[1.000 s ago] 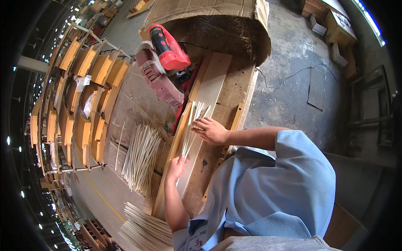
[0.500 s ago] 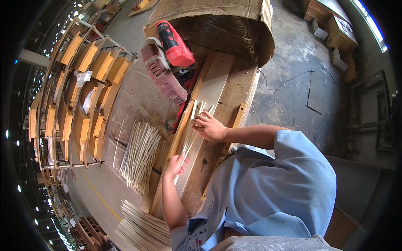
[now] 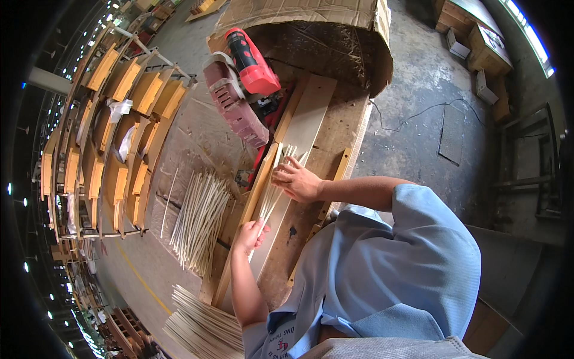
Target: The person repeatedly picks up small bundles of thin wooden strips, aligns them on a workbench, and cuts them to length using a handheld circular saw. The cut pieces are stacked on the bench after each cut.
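Observation:
A loose bundle of thin, pale wooden sticks (image 3: 271, 202) lies lengthwise on a long flat board along the workbench. My left hand (image 3: 250, 236) is closed round the near end of the bundle. Farther up, my right hand (image 3: 297, 180) rests over the sticks with its fingers bent round them, and their far ends fan out just past it. Some of the sticks are hidden under my fingers. Beyond my hands, to the left, stands a miter saw (image 3: 236, 102) with a red body, a black grip and a dusty reddish blade guard.
A wooden fence (image 3: 256, 185) runs along the board's left side. More sticks lie in a pile (image 3: 200, 221) left of the bench and another pile (image 3: 200, 323) nearer me. A cardboard hood (image 3: 305, 15) stands behind the saw. At far left is a rack (image 3: 113, 137) of wooden pieces.
My right hand has shifted slightly left over the sticks, with its fingers a little differently bent. My left hand keeps its hold in nearly the same place.

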Available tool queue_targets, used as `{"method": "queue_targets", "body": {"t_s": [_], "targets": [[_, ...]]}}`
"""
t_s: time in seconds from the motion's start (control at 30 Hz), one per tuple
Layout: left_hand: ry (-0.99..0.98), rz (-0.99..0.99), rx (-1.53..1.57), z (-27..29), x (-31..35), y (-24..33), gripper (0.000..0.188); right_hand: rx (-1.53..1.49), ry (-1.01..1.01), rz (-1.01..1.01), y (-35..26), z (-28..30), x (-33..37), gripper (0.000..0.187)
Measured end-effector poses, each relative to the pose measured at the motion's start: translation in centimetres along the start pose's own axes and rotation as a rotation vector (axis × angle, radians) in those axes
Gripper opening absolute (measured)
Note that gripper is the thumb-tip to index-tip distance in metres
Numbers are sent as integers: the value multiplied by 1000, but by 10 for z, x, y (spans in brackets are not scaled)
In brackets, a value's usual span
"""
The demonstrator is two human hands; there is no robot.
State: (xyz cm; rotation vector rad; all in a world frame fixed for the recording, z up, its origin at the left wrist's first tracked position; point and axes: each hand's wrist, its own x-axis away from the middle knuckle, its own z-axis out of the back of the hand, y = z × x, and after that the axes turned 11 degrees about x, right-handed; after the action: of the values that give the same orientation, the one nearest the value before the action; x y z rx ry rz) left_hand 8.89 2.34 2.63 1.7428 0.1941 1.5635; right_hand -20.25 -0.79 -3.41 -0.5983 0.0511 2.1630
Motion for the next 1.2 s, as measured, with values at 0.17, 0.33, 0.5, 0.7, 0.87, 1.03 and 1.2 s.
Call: {"method": "queue_targets", "body": {"t_s": [0.17,0.33,0.5,0.7,0.87,1.03,1.2], "targets": [[3,-9,0,2,-1,-1,51,-13,-1,11,2,1,0,49],[-4,-4,-20,2,-1,-1,51,16,-13,17,2,1,5,50],[4,8,-17,0,-2,1,51,87,-72,49,4,0,2,50],[39,-10,-4,-2,0,-6,51,73,-73,131,5,4,-14,47],[30,-28,7,-5,-1,-4,48,51,-1,163,12,2,-14,49],[41,-35,19,-5,1,-6,48,44,-53,151,10,5,-17,50],[63,-72,44,-8,1,-9,47,4,-58,80,3,3,-16,51]]}}
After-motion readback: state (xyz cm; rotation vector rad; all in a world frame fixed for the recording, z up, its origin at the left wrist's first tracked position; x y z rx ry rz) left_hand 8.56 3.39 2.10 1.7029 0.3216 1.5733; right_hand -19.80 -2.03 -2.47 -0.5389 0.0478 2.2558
